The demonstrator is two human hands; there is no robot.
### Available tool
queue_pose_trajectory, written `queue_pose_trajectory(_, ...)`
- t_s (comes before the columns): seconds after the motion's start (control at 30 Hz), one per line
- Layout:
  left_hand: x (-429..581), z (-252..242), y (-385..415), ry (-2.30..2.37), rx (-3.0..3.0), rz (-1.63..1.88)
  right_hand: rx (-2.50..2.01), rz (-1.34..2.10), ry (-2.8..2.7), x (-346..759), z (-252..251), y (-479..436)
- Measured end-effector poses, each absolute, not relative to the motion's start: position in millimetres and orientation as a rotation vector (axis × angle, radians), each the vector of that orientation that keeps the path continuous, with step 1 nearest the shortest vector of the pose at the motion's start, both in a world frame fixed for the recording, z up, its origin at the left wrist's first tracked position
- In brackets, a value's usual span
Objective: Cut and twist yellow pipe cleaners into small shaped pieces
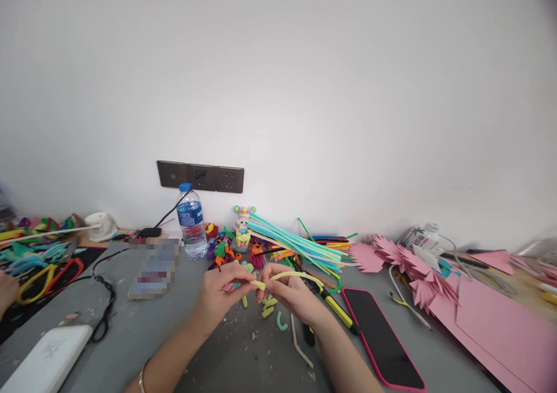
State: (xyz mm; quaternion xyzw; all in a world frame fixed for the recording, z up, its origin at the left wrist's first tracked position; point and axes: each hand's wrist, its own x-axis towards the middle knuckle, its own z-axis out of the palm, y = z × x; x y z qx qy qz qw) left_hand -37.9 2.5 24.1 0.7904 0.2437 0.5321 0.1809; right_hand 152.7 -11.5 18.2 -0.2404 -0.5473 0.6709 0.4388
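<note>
Both my hands meet over the grey mat at the centre. Between them is a pale yellow pipe cleaner (pixel 300 274), its long end arching over my right hand (pixel 290 293). My left hand (pixel 224 285) pinches its short end with thumb and fingertips. The right fingers are closed on it close by. Below the hands lie several short yellow-green pieces (pixel 268 307) and a curved mint piece (pixel 282 321). A yellow-and-black pen-like tool (pixel 339 312) lies beside my right wrist, with a bent whitish strip (pixel 300 346) under the forearm.
A pink-edged phone (pixel 383 338) lies right of my arm, beyond it pink paper (pixel 500 323). Behind are a water bottle (pixel 191 222), a small figurine (pixel 242 230) and a pipe cleaner bundle (pixel 296 242). Leftward are a white power bank (pixel 47 358), scissors (pixel 39 285) and another person's hand (pixel 5 291).
</note>
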Motion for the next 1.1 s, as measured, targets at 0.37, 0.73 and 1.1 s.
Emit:
queue_pose_trajectory(0.37, -38, 26, 4, 0.592, 2.391, 1.537, -0.61, 1.618, -1.358, 150, 21, -13)
queue_pose_trajectory(0.73, -40, 21, 4, 0.695, 2.316, 1.451, -0.597, 1.648, -1.364, 154, 15, -11)
queue_pose_trajectory(1.1, -40, 24, -1, 0.746, 2.139, 1.338, -0.535, 1.739, -1.357, 157, 11, -10)
